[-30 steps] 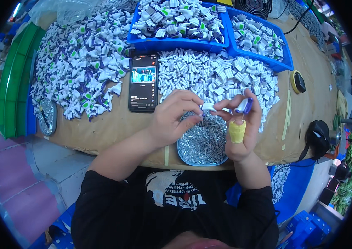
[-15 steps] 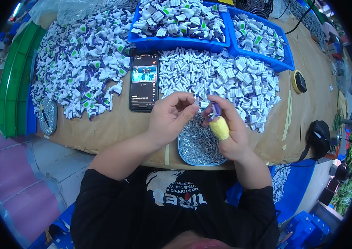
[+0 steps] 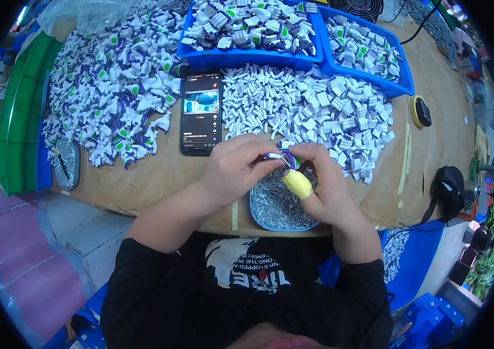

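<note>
Above the metal tray [image 3: 276, 212] at the table's near edge, my left hand [image 3: 236, 170] and right hand [image 3: 320, 185] both pinch one small white-and-purple part [image 3: 285, 157].

Tabletop [image 3: 142, 180]: covered in brown paper.
Floor [image 3: 32, 262]: pinkish-purple and grey slabs, at left.
Left edge: stacked green trays [image 3: 17, 116], possibly bins.
</note>
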The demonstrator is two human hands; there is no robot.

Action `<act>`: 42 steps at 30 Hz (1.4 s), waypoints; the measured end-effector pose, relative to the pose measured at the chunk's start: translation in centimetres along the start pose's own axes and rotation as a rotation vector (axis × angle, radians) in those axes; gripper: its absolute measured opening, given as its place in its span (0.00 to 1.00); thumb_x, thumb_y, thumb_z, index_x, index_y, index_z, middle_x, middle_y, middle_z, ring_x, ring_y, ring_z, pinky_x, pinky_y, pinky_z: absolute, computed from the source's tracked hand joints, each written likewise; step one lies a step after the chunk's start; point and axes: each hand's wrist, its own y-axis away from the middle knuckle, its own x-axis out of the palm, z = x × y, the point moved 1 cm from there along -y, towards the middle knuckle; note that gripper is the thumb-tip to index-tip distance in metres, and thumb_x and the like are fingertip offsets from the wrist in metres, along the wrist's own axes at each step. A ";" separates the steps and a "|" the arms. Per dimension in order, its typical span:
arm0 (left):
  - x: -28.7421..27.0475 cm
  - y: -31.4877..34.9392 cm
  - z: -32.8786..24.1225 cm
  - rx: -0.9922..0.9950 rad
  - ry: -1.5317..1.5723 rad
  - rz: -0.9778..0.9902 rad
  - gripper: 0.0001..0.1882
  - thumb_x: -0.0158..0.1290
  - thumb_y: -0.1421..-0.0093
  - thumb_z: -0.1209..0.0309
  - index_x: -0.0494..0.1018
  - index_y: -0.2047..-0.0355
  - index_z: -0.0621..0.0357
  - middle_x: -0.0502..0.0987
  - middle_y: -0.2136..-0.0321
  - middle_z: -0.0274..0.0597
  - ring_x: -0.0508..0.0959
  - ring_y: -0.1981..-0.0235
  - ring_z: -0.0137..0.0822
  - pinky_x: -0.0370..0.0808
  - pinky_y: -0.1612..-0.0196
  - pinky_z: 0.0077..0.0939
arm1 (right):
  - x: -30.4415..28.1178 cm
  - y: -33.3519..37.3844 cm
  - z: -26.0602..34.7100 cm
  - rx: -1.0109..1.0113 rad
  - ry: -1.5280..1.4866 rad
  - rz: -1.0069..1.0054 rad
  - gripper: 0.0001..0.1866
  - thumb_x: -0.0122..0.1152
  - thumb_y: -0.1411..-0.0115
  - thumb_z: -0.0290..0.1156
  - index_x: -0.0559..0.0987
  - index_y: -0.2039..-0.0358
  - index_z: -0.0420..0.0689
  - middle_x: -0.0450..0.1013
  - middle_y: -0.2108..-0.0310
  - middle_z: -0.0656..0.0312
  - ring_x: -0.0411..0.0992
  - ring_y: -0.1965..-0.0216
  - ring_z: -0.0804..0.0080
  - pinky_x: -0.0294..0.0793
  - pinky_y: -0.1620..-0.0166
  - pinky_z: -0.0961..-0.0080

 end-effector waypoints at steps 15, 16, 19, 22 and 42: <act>0.2 -0.4 -0.2 0.172 -0.172 0.006 0.09 0.63 0.54 0.76 0.76 0.73 0.61 0.73 0.81 0.40 0.72 0.82 0.34 0.67 0.81 0.26 | -0.4 -0.2 0.0 -0.150 0.235 0.013 0.19 0.59 0.51 0.18 0.71 0.56 0.36 0.72 0.61 0.50 0.73 0.65 0.62 0.73 0.66 0.75; 0.3 -0.3 -0.2 0.181 -0.184 -0.011 0.09 0.63 0.55 0.76 0.75 0.73 0.61 0.73 0.81 0.40 0.72 0.83 0.35 0.67 0.81 0.26 | -0.3 -0.2 0.0 -0.153 0.270 -0.003 0.19 0.59 0.51 0.18 0.71 0.56 0.36 0.72 0.61 0.50 0.73 0.65 0.61 0.73 0.66 0.75; 0.4 -0.2 -0.1 0.210 -0.220 -0.024 0.10 0.64 0.55 0.76 0.75 0.73 0.61 0.72 0.81 0.40 0.72 0.83 0.35 0.67 0.81 0.26 | 0.2 0.0 0.0 -0.148 0.286 -0.054 0.19 0.59 0.51 0.17 0.71 0.56 0.36 0.72 0.61 0.50 0.73 0.65 0.61 0.73 0.66 0.74; 0.6 -0.3 -0.2 0.269 -0.250 -0.022 0.10 0.64 0.56 0.77 0.75 0.72 0.62 0.72 0.81 0.41 0.71 0.83 0.36 0.67 0.82 0.27 | 0.3 0.1 -0.2 -0.136 0.266 -0.046 0.20 0.59 0.52 0.17 0.72 0.56 0.36 0.72 0.60 0.50 0.73 0.65 0.61 0.73 0.65 0.74; 0.2 0.5 0.5 -0.118 0.333 0.012 0.10 0.57 0.47 0.85 0.73 0.64 0.69 0.74 0.62 0.47 0.76 0.60 0.33 0.73 0.57 0.24 | 0.6 0.7 -0.7 -0.024 -0.099 0.019 0.15 0.54 0.42 0.20 0.66 0.55 0.40 0.65 0.60 0.58 0.66 0.62 0.77 0.66 0.58 0.80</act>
